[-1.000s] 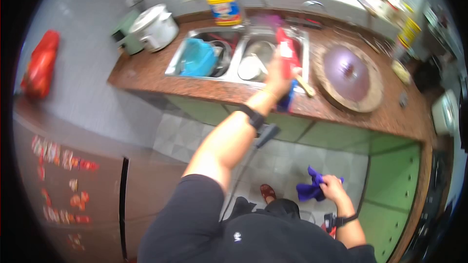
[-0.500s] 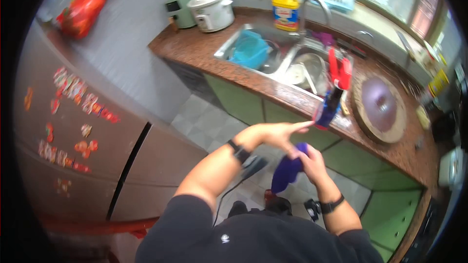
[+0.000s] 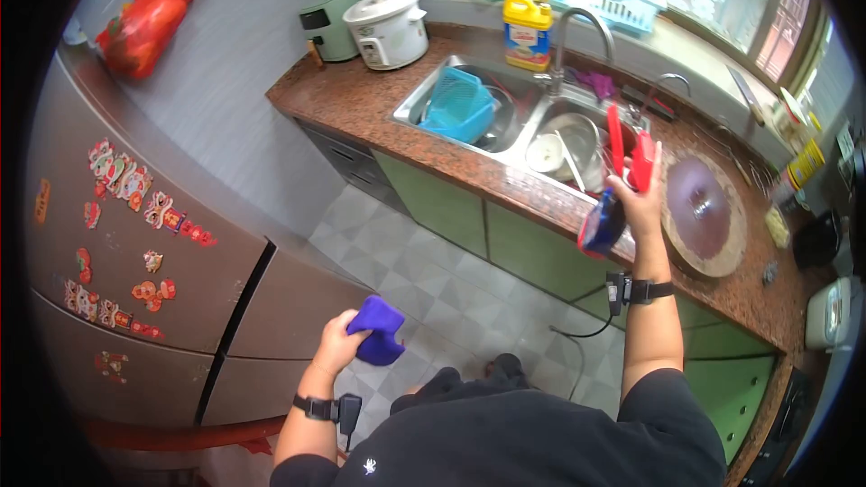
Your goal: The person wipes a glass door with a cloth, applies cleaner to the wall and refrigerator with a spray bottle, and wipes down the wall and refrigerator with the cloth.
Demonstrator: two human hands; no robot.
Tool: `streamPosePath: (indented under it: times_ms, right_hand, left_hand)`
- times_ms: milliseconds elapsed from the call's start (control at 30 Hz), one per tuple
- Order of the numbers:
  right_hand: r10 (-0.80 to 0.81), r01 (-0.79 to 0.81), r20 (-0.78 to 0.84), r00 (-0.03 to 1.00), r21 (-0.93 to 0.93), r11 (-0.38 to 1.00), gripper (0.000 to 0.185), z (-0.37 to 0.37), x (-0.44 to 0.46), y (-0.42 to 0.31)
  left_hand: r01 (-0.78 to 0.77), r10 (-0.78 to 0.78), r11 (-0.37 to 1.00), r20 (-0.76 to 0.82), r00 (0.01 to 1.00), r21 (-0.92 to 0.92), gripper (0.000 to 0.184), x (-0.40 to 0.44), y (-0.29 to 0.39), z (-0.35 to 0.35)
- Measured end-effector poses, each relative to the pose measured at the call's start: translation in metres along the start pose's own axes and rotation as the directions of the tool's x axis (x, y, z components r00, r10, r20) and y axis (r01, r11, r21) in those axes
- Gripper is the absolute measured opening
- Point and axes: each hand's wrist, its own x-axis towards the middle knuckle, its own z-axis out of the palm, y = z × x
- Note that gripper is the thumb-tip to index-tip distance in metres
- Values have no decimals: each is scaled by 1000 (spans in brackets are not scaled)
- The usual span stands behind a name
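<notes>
My left hand (image 3: 341, 343) is closed on a bunched purple cloth (image 3: 377, 329) and holds it out over the floor, near the fridge. At the counter's front edge my right hand (image 3: 640, 207) grips what looks like a spray bottle, with a red top (image 3: 642, 162) and a dark blue body (image 3: 603, 221). Part of that bottle is hidden behind the fingers. Just beyond it lies the sink (image 3: 523, 155), whose right basin has a metal bowl (image 3: 582, 140) and a white dish (image 3: 545, 153) in it.
A blue basket (image 3: 458, 108) sits in the left basin. Behind the sink stand a yellow jug (image 3: 528, 32) and the tap (image 3: 582, 22). To the right, a purple lid (image 3: 699, 198) lies on a round board (image 3: 713, 257). The fridge (image 3: 171, 243) is at my left.
My hands have moved apart. The left has carried the purple cloth left towards the fridge. The right has let go of the cloth and taken hold of the spray bottle.
</notes>
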Motion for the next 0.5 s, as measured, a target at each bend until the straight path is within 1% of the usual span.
streamPosePath:
  times_ms: [67,100,133,200,233,267,300,333,400,467,500]
  right_hand:
    - [33,-34,-17,999,-49,998,73,13,17,-1]
    - [-78,75,-91,993,-37,996,57,27,22,-7]
    - [-128,126,-11,992,-124,984,54,37,33,5]
    - [-273,330,212,938,-314,890,51,77,41,13]
    - [-171,258,283,944,-307,916,51,104,38,-3]
    - [-142,252,359,922,-281,926,49,132,40,-24]
    - [26,49,397,917,-177,983,47,158,45,-44]
    - [192,-173,447,874,-82,981,45,186,47,-59]
    - [200,-290,448,872,143,946,38,252,49,-77]
    - [160,-255,513,843,121,959,34,330,51,-70]
    - [232,-308,597,768,27,951,32,366,52,-61]
  left_hand:
    - [45,-46,999,-95,994,-14,14,-13,-23,-20]
    - [87,-88,996,-150,985,-11,14,-17,-37,-26]
    - [88,-91,996,-164,982,-27,14,-19,-51,-34]
    - [156,-171,984,-241,955,-83,14,-18,-74,-48]
    - [151,-170,984,-246,954,-97,14,-13,-82,-55]
    - [165,-199,975,-261,945,-149,14,-5,-89,-63]
    - [178,-228,964,-270,935,-199,15,5,-98,-72]
    - [173,-224,964,-263,938,-204,15,17,-108,-80]
    - [126,-184,970,-293,938,-206,16,50,-118,-99]
    - [117,-182,966,-287,941,-231,16,85,-125,-111]
    - [87,-152,969,-279,948,-230,17,101,-126,-117]
